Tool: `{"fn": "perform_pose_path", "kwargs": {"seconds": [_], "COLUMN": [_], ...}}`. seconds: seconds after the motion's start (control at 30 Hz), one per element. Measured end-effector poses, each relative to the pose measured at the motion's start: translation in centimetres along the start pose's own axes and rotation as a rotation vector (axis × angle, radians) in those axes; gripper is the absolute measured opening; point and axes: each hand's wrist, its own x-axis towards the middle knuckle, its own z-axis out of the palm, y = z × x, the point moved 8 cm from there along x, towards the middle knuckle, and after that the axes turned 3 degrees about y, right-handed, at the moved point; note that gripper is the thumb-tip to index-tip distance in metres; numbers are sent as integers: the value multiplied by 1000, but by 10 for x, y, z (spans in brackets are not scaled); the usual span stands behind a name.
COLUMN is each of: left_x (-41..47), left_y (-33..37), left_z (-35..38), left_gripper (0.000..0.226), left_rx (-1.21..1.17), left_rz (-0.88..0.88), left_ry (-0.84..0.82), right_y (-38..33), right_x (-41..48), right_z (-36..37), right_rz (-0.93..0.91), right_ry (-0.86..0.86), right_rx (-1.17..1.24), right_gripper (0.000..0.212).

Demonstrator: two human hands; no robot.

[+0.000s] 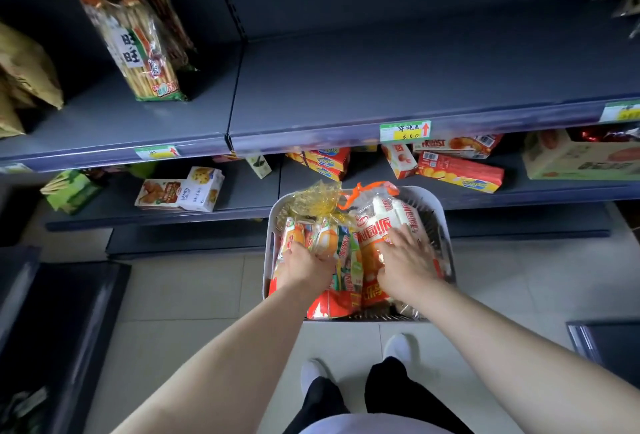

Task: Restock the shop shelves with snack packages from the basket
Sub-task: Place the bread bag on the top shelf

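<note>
A grey plastic basket (437, 212) stands on the tiled floor in front of the shelves, filled with snack packages. My left hand (306, 265) grips a clear package of orange-wrapped snacks (325, 238) with a gold tied top, at the basket's left side. My right hand (407, 260) lies on a red-and-white rice cracker package (381, 222) on the right side, fingers spread over it and bent at the tips. The upper dark shelf (381, 87) is bare across its middle and right.
A tall cracker package (138, 42) stands at the upper shelf's left, with brown bags (24, 80) further left. The lower shelf (249, 191) holds biscuit boxes (457, 172) and a carton (581, 156). My feet (360, 364) stand just behind the basket. A dark bin (52, 329) sits at left.
</note>
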Motion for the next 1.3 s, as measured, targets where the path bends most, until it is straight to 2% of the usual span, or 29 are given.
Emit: {"fn": "perform_pose_path", "kwargs": {"seconds": [0.13, 0.27, 0.37, 0.47, 0.57, 0.63, 0.77, 0.83, 0.93, 0.97, 1.0, 1.07, 1.17, 1.23, 1.3], "left_x": [-7, -13, -14, -16, -17, -18, -23, -28, -33, -34, -35, -39, -50, -59, -66], "left_y": [6, 16, 16, 9, -3, -15, -37, -44, -58, -64, -69, -78, -81, -80, -81], "left_z": [16, 31, 30, 19, -3, -17, -39, -52, -71, -76, -81, -87, -94, -97, -103], "left_gripper": [101, 117, 101, 79, 71, 70, 71, 67, 60, 60, 61, 68, 88, 87, 75], "left_rx": [-56, 91, 127, 30, -82, -272, -750, -910, -1040, -1055, -1056, -1035, -986, -1009, -1021], "left_rz": [-88, -62, -28, 8, 40, 36, 19, 28, 57, 62, 64, 79, 140, 164, 159], "left_ry": [-75, -121, -77, -45, -4, -14, -172, -256, -344, -371, -399, -443, -500, -515, -453], "right_y": [13, 20, 24, 24, 16, 5, -23, -35, -55, -63, -69, -78, -87, -92, -96], "right_x": [-2, -4, -5, -8, -12, -16, -29, -40, -60, -68, -73, -81, -92, -100, -108], "right_z": [6, 3, 5, 3, -3, -7, -6, 1, 18, 18, 16, 13, 9, 7, 3], "right_rz": [-44, -87, -101, -86, -30, 2, 85, 186, 358, 372, 353, 306, 276, 264, 258], "right_ry": [-110, -130, -130, -110, -65, -26, 0, -15, -122, -133, -118, -57, 33, 84, 123], "right_rx": [27, 83, 100, 136, 205, 282, 410, 574, 1139, 1289, 1335, 1321, 1239, 1189, 1183], "right_gripper": [63, 63, 63, 56, 46, 44, 47, 47, 49, 41, 30, 22, 39, 42, 41]}}
